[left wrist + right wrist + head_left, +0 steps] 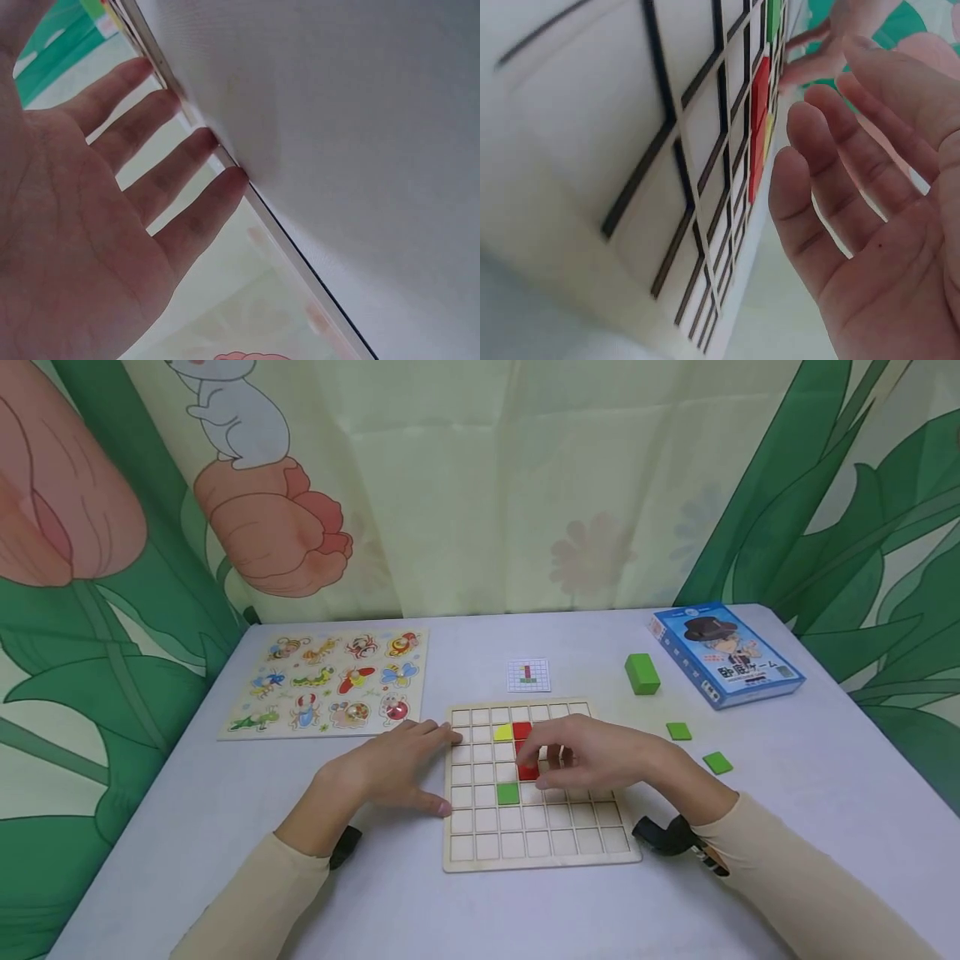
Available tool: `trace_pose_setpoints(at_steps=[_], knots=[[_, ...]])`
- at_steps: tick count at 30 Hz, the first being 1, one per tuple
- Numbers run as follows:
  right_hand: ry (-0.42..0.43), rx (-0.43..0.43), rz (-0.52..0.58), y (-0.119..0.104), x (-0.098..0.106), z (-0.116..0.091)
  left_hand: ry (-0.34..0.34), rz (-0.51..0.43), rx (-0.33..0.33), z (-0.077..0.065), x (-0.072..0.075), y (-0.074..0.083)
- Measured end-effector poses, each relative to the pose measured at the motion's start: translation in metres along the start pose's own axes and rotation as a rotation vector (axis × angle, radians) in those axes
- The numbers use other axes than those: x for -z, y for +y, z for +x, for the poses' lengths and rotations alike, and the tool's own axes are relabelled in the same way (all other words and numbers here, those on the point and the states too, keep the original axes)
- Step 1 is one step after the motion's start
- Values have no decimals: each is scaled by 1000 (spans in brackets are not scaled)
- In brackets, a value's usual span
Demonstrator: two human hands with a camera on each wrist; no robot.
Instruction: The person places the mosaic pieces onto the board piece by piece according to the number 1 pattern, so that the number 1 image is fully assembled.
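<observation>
A wooden grid board lies flat on the white table. Its cells hold a yellow tile, red tiles in a column and a green tile. My left hand rests at the board's left edge, thumb and fingertips against it; the left wrist view shows the palm with fingers spread. Over the red column hovers my right hand, fingers loosely bent and partly hiding the tiles. Nothing shows between the right fingers in the right wrist view, where they are apart from the board.
A small pattern card lies behind the board. To the right are a green block, two loose green tiles and a blue box. An insect picture puzzle lies at the back left. A printed curtain hangs behind the table.
</observation>
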State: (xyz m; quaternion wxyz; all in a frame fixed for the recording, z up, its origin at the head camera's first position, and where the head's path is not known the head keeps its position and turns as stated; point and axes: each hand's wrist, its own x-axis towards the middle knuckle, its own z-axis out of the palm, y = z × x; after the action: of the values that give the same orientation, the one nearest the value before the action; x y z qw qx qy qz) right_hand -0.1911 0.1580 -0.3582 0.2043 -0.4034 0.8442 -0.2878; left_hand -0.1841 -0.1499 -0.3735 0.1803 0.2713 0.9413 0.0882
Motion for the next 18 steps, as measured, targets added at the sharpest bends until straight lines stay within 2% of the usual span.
trace_pose_setpoints(at_steps=[13,18], knots=[[78,-38,-29,11,10,-31,8,15,-10,1,-2,-1],[113,-22,-38,15,13,-39,11,14,-6,0,-2,-1]])
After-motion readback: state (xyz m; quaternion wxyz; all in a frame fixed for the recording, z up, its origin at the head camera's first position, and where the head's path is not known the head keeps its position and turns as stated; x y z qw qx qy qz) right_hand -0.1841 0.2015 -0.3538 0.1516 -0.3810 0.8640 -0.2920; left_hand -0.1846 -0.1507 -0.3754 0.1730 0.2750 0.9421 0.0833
